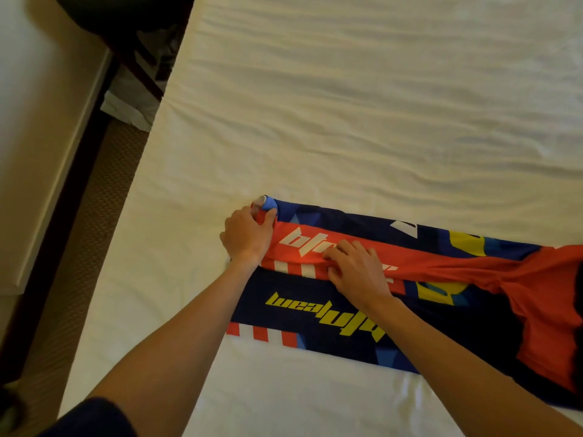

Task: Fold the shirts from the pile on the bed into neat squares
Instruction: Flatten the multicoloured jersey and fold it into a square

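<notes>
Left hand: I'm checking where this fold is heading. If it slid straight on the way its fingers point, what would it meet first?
Probably only bare white sheet: the left hand grips the shirt at its far corner, fingers pointing up the bed.

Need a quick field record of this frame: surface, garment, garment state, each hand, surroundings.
surface: bed with a wrinkled white sheet
garment: shirt, navy, red and yellow, printed lettering
garment state: lying in a long band across the bed, sides partly folded in, red part bunched toward the right
left hand: left hand grips the shirt's left end, fingers curled round the fabric
right hand: right hand pinches the red fold near the middle
surroundings: carpet and dark furniture left of the bed
</notes>
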A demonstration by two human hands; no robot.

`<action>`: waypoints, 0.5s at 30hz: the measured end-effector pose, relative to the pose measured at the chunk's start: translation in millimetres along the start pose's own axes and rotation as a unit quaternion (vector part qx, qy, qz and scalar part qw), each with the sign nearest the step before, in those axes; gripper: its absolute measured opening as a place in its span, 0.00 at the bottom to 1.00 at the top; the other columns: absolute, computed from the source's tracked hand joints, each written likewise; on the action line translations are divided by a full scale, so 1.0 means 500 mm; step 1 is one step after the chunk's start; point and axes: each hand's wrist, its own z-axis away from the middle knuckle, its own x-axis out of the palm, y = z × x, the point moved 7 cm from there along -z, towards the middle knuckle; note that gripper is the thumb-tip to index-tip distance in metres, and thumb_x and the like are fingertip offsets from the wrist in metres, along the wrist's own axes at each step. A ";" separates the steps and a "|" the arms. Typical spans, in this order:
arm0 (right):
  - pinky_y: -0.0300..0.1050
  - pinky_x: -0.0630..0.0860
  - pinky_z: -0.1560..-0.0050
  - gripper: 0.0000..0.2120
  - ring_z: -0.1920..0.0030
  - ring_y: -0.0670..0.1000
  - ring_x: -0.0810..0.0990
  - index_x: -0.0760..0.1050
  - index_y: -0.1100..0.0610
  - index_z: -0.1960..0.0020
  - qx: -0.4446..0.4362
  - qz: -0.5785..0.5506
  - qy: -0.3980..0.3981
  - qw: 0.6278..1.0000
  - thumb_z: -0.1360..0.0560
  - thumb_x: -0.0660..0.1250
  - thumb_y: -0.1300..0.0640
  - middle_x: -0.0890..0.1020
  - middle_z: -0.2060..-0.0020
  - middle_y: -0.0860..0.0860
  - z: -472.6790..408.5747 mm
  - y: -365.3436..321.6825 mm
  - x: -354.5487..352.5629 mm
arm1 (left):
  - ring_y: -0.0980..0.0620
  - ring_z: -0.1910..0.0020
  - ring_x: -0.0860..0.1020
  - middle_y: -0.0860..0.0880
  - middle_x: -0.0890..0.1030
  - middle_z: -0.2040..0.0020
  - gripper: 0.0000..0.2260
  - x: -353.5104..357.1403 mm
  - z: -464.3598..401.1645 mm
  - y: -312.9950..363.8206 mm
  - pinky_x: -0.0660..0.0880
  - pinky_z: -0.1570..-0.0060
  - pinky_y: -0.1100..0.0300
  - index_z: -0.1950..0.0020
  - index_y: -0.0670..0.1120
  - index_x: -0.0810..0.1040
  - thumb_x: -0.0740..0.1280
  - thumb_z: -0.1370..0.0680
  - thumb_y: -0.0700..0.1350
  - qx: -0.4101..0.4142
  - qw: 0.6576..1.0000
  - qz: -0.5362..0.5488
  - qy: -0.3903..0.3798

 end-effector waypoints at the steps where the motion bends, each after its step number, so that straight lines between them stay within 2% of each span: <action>1: 0.52 0.74 0.52 0.11 0.50 0.54 0.78 0.80 0.50 0.44 0.001 -0.001 0.001 1.000 0.26 0.71 0.56 0.81 0.49 0.49 -0.002 0.000 0.000 | 0.43 0.45 0.78 0.45 0.80 0.47 0.20 -0.001 0.002 0.007 0.75 0.48 0.46 0.41 0.47 0.80 0.63 0.20 0.60 0.018 1.000 -0.012 0.004; 3: 0.52 0.75 0.53 0.09 0.51 0.54 0.79 0.81 0.52 0.45 -0.001 -0.022 0.012 1.000 0.25 0.71 0.58 0.82 0.50 0.49 -0.003 -0.001 -0.010 | 0.42 0.44 0.77 0.43 0.78 0.45 0.18 -0.010 0.008 0.017 0.74 0.49 0.48 0.39 0.45 0.78 0.60 0.18 0.57 0.036 0.999 -0.004 0.021; 6: 0.46 0.79 0.55 0.07 0.53 0.52 0.80 0.82 0.55 0.48 -0.015 -0.081 0.068 0.994 0.25 0.71 0.60 0.82 0.52 0.50 0.003 -0.006 -0.044 | 0.41 0.52 0.79 0.43 0.81 0.51 0.18 -0.045 0.022 0.015 0.70 0.59 0.52 0.43 0.43 0.73 0.55 0.16 0.57 0.037 0.997 0.040 0.060; 8: 0.43 0.78 0.56 0.06 0.54 0.50 0.79 0.81 0.56 0.49 -0.040 -0.097 0.110 0.988 0.26 0.71 0.61 0.82 0.53 0.49 0.018 -0.016 -0.062 | 0.38 0.55 0.80 0.42 0.81 0.54 0.19 -0.059 0.033 -0.001 0.69 0.62 0.52 0.43 0.44 0.71 0.54 0.16 0.59 0.044 0.996 0.043 0.070; 10: 0.45 0.78 0.56 0.10 0.54 0.50 0.78 0.80 0.55 0.46 -0.051 -0.078 0.082 0.992 0.26 0.71 0.60 0.81 0.52 0.49 0.033 -0.019 -0.045 | 0.38 0.55 0.80 0.43 0.82 0.53 0.19 -0.052 0.042 -0.035 0.70 0.62 0.53 0.42 0.45 0.72 0.55 0.17 0.59 0.039 0.998 0.028 0.051; 13: 0.50 0.77 0.49 0.18 0.48 0.53 0.78 0.76 0.51 0.40 -0.018 -0.014 0.010 1.000 0.29 0.73 0.55 0.79 0.45 0.48 0.052 -0.002 -0.005 | 0.40 0.51 0.80 0.44 0.82 0.51 0.18 -0.019 0.050 -0.092 0.71 0.59 0.53 0.42 0.45 0.75 0.60 0.18 0.59 0.003 0.999 0.049 0.004; 15: 0.53 0.75 0.47 0.19 0.47 0.53 0.77 0.77 0.51 0.42 0.020 0.009 0.035 0.999 0.32 0.74 0.56 0.79 0.46 0.49 0.063 0.023 -0.013 | 0.42 0.53 0.81 0.45 0.83 0.52 0.16 -0.010 0.050 -0.103 0.72 0.59 0.54 0.44 0.44 0.76 0.63 0.19 0.57 0.011 0.997 0.076 0.007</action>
